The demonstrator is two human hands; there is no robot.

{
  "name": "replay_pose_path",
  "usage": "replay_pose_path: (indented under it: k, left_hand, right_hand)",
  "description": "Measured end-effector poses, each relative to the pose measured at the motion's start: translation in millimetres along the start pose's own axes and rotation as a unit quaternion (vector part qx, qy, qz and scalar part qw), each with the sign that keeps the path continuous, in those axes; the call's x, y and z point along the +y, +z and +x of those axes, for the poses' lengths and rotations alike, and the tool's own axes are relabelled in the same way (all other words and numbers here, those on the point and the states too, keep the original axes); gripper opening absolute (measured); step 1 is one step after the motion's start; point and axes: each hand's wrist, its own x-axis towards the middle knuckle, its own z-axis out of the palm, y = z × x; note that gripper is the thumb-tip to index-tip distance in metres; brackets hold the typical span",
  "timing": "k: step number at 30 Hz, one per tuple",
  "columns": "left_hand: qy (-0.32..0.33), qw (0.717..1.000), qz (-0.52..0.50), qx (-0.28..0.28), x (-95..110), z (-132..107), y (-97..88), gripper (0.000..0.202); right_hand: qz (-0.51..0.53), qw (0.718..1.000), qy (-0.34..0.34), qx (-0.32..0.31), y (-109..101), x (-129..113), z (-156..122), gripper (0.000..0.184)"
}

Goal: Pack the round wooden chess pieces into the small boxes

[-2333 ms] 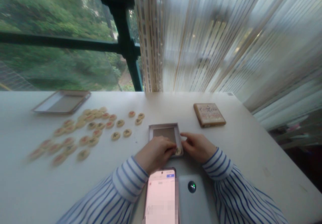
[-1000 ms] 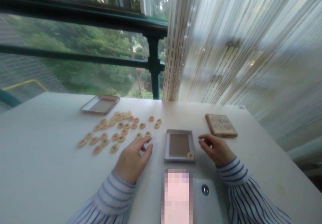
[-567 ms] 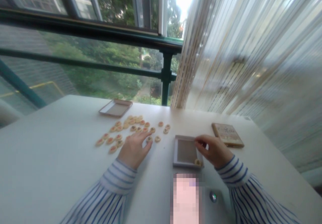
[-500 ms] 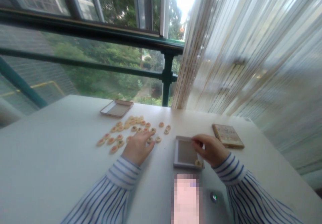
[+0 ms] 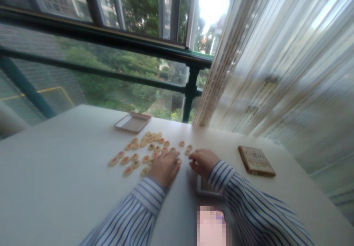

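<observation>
Round wooden Chinese chess pieces [image 5: 135, 155] with red or dark characters lie spread over the white table, some touching. My left hand [image 5: 166, 167] rests palm down over the right part of the group, its fingers stretched. A piece [image 5: 178, 161] shows between its fingertips and thumb. My right hand [image 5: 204, 162] hovers over a shallow grey box tray [image 5: 208, 193] and hides most of it. Its bent fingers and thumb are slightly apart, just beside a dark-marked piece [image 5: 188, 152]; nothing shows between them.
A second shallow tray [image 5: 135, 123] lies at the far table edge. On the right is a flat printed box [image 5: 257, 161]. A blurred-out phone-like thing [image 5: 211, 225] lies at the near edge. Behind are a green railing [image 5: 190, 87] and a string curtain [image 5: 276, 73].
My right hand has moved left from the tray's right edge toward the pieces. My left hand has slid right over the pieces. The view has shifted slightly.
</observation>
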Motion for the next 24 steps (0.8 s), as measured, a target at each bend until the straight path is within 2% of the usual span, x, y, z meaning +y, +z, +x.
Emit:
replay_pose_path:
  k: [7, 12, 24]
  left_hand:
    - [-0.018, 1.000, 0.001, -0.004, -1.4, 0.3, 0.2, 0.033]
    - [-0.012, 1.000, -0.002, -0.010, 1.3, 2.5, 2.4, 0.031]
    - [0.018, 0.999, -0.001, 0.027, -1.7, 2.1, 8.0, 0.036]
  right_hand:
    - [-0.020, 1.000, -0.013, -0.019, 4.0, -4.2, 16.8, 0.026]
    - [-0.027, 0.999, -0.005, -0.016, 2.9, -0.5, 12.7, 0.026]
    - [-0.017, 1.000, -0.002, -0.012, -3.8, 2.3, 1.1, 0.027]
